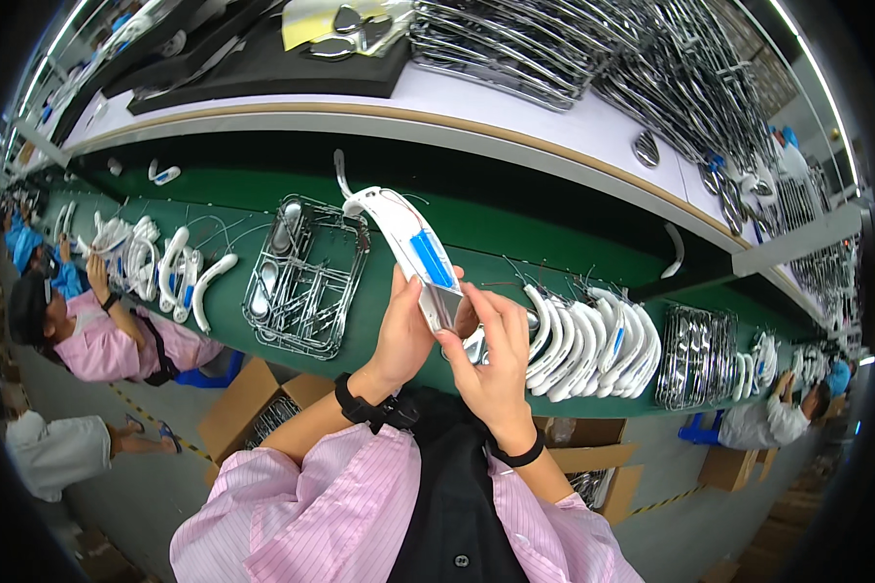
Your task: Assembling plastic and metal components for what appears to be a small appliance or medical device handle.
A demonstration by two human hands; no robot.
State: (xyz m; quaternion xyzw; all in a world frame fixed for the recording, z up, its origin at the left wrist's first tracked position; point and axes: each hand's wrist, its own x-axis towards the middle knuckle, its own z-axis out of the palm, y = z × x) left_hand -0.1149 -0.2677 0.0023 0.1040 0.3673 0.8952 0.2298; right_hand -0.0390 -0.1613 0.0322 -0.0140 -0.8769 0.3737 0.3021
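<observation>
Above the green bench, both hands hold a curved white plastic housing (391,216), tilted, with its hooked end pointing up and away. A blue block (428,255) sits inside the housing, and thin wires show near its top. My left hand (402,325) is closed round the lower end from the left. From the right, my right hand (496,355) presses fingers and thumb on a shiny silver plate (444,306) at that same end. Whether the plate is fixed to the housing, I cannot tell. Part of the lower end is hidden by my fingers.
A wire tray (306,277) with metal parts stands on the bench to the left. Rows of white curved housings (593,340) lie to the right, beside another wire rack (697,358). A shelf (515,134) with metal racks runs above. Co-workers sit at both sides; cardboard boxes stand below.
</observation>
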